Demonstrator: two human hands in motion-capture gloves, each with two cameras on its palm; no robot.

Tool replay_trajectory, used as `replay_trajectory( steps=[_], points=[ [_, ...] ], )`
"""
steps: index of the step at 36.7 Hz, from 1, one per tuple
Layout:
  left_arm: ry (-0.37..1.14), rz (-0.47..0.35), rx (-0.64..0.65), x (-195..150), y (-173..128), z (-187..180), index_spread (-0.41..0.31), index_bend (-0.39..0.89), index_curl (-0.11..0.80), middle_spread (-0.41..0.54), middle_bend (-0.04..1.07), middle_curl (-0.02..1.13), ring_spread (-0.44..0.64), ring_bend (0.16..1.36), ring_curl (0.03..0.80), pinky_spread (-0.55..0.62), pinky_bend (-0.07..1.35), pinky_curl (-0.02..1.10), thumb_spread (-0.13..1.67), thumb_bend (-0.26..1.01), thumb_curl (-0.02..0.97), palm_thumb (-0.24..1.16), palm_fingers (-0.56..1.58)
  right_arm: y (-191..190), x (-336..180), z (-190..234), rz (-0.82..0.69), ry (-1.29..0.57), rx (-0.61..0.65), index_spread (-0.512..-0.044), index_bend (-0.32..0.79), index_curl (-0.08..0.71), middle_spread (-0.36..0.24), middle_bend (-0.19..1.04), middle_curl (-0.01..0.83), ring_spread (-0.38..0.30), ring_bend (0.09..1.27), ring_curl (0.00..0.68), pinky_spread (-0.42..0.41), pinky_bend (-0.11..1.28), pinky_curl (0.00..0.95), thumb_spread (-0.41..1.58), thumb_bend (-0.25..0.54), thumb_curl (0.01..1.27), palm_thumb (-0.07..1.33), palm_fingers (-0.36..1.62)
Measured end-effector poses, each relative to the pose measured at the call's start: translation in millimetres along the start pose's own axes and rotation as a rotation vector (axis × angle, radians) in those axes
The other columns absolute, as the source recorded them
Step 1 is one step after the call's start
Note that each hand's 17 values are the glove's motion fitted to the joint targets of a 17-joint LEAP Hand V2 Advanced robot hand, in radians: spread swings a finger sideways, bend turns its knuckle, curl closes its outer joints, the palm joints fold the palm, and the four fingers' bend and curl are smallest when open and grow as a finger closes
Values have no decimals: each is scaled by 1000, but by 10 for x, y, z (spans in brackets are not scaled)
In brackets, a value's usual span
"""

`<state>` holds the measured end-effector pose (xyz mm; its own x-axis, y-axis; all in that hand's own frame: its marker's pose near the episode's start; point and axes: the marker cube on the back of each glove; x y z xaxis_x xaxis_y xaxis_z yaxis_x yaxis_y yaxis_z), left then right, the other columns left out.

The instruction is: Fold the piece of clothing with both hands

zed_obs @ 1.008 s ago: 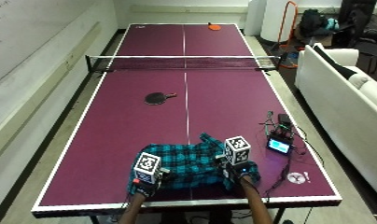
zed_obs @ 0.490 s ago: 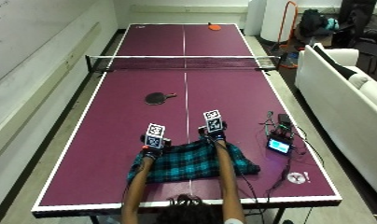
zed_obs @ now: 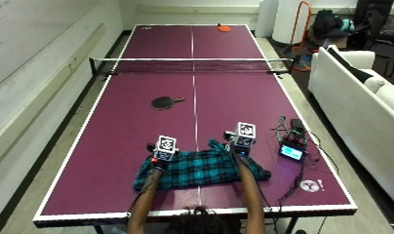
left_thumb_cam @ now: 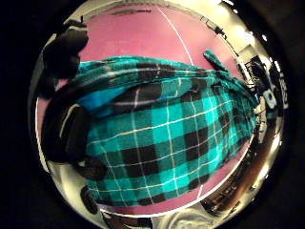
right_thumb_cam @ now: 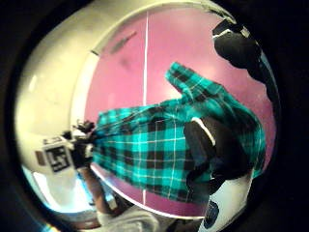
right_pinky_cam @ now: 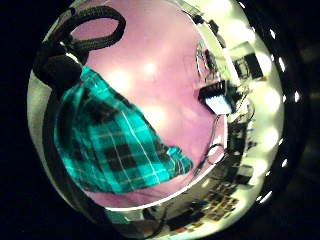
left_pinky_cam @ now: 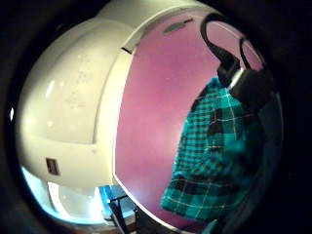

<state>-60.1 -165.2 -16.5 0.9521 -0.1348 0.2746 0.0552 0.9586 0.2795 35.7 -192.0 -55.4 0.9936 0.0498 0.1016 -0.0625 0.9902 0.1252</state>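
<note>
Hands out at the far edge of the teal-and-black plaid flannel shirt, which lies bunched across the near end of the purple ping-pong table, just short of the near edge & straddling the white centre line. To do this step well, IMO: bring both far corners over level w/ each other, keep the edge taut between the hands so the fold line runs straight, lay it down square on the near hem, then smooth the crease outward; the right side shows a loose flap, prob. a sleeve, that wants tucking in first. Left hand sits on the shirt's far-left edge, right hand on the far-right part, the two well apart w/ cloth spanning between. Thumb-side palm views show black-gloved fingers curled down into plaid on the left, and likewise on the right, so both look closed on fabric, pinching it, though the right one's a bit murky. Black paddle lies mid-table, small lit-screen device sits beside the right hand.
</note>
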Motion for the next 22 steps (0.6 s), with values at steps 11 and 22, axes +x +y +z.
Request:
replay_trajectory(
  steps=[11, 22],
  points=[
    [145, 10, -5, 44, 642, 0, -188, 98, 322, -262, 206, 434, -278, 677, 411, -142, 448, 462, 1270, 1, 253, 678, 736, 1166, 1058, 347, 500, 0, -94, -347, 105, 305, -208, 261, 413, -153, 468, 376, -27, 566, 398, 1195, -28, 242, 743, 638],
    [297, 21, -310, 247, 936, 495, -145, 157, 345, -107, 136, 399, -29, 500, 374, 48, 442, 466, 1309, -62, 194, 422, 459, 1386, 1267, 823, 606, 92, -132, -297, 3, 198, -85, 164, 365, -1, 623, 390, 184, 635, 388, 1206, -51, 206, 468, 387]
  ],
)
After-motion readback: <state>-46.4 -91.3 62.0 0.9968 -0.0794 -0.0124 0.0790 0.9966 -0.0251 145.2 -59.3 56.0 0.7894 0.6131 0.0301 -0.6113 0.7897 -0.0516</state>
